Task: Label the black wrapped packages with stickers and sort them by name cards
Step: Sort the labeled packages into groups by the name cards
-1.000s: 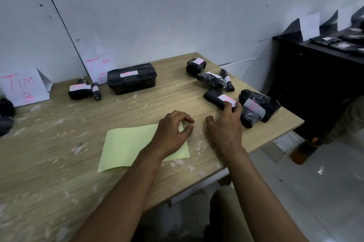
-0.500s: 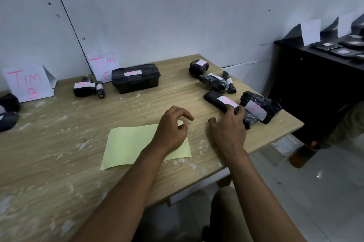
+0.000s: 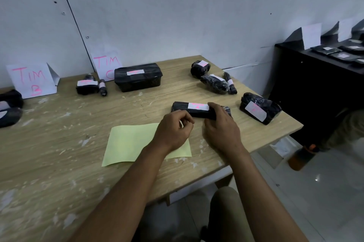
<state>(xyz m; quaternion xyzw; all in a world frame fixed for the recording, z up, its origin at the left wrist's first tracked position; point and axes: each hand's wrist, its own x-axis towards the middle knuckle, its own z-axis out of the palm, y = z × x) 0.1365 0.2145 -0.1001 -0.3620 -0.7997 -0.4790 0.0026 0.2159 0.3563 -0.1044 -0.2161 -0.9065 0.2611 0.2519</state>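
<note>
A long black wrapped package (image 3: 185, 107) with a white sticker lies across the wooden table (image 3: 59, 143). My right hand (image 3: 221, 131) grips its right end. My left hand (image 3: 173, 131) touches its near left edge with curled fingers, above a yellow sheet (image 3: 130, 141). Name cards "TIM B" (image 3: 32, 80) and "TIM C" (image 3: 105, 64) lean on the wall. By the TIM C card sit a labelled black box (image 3: 137, 77) and two small packages (image 3: 87, 86). More labelled packages lie right: a big one (image 3: 260, 108) and three at the back (image 3: 214, 82).
Two dark packages (image 3: 8, 107) lie at the table's left edge by the TIM B card. A black cabinet (image 3: 315, 88) at the right carries more name cards and flat labelled packages. An orange-capped bottle (image 3: 301, 156) stands on the tiled floor.
My right hand pulled the long package leftward and nearer, away from the right-hand pile. My left hand lifted off the yellow sheet and moved up to the package's edge.
</note>
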